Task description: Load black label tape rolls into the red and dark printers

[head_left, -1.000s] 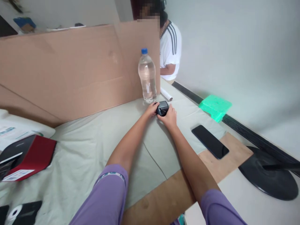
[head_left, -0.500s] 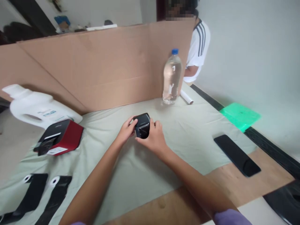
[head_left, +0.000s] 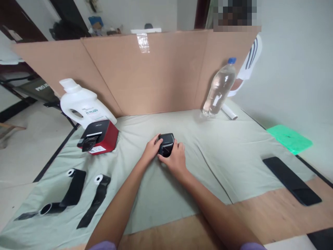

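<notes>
Between my two hands is a small black box-shaped device (head_left: 167, 139) with a matte top and a glossy lower part; its exact kind I cannot tell. My left hand (head_left: 152, 148) grips its left side, thumb near the top edge. My right hand (head_left: 176, 158) wraps its right side, with the thumb below the glossy part. The device is at or just above the pale green cloth (head_left: 153, 194). To the left stands a red and black printer-like box (head_left: 110, 139) with black film coming out of its front.
Two unrolled black ribbon rolls (head_left: 75, 187) (head_left: 97, 196) lie front left. A white jug (head_left: 84, 104) leans behind the red box. A water bottle (head_left: 220, 90) stands by the cardboard screen (head_left: 161, 76). A phone (head_left: 291, 180) lies right, near a green sheet (head_left: 290, 139). A person is behind the screen.
My view has swung left, so the things on the table sit further right in the picture. Both hands still hold the black device, which now looks slightly lower and more upright.
</notes>
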Demonstrator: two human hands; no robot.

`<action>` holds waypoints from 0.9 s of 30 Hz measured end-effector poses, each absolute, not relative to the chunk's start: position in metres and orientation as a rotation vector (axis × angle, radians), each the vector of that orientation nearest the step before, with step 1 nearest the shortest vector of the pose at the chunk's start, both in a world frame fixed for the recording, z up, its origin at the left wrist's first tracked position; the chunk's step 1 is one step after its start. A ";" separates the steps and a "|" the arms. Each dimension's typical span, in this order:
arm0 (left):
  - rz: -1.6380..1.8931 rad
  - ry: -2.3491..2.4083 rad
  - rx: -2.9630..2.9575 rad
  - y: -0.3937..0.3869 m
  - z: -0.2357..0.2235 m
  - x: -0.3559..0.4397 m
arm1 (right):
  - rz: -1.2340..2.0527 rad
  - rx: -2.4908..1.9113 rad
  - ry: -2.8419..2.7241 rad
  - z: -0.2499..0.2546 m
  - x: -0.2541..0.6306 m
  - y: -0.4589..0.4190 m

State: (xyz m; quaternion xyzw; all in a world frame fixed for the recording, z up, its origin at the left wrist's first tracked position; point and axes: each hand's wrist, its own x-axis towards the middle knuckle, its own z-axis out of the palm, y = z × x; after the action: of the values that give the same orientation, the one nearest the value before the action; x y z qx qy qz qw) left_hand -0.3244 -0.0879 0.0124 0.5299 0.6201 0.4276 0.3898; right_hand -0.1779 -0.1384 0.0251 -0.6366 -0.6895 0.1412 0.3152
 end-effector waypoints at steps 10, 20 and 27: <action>1.067 1.697 1.416 -0.102 0.014 -0.319 | 0.311 -1.665 -1.852 0.018 -0.174 -0.139; 1.068 1.775 1.769 -0.148 0.002 -0.319 | 0.320 -1.642 -1.835 0.013 -0.173 -0.137; 1.041 1.785 1.803 -0.146 -0.002 -0.320 | 0.361 -1.679 -1.836 0.016 -0.173 -0.138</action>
State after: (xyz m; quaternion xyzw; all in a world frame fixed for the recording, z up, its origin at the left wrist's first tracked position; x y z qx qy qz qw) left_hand -0.3201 -0.1458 -0.0025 0.6444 0.6379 0.3721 0.1982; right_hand -0.1728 -0.1377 0.0161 -0.6351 -0.6948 0.1366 0.3087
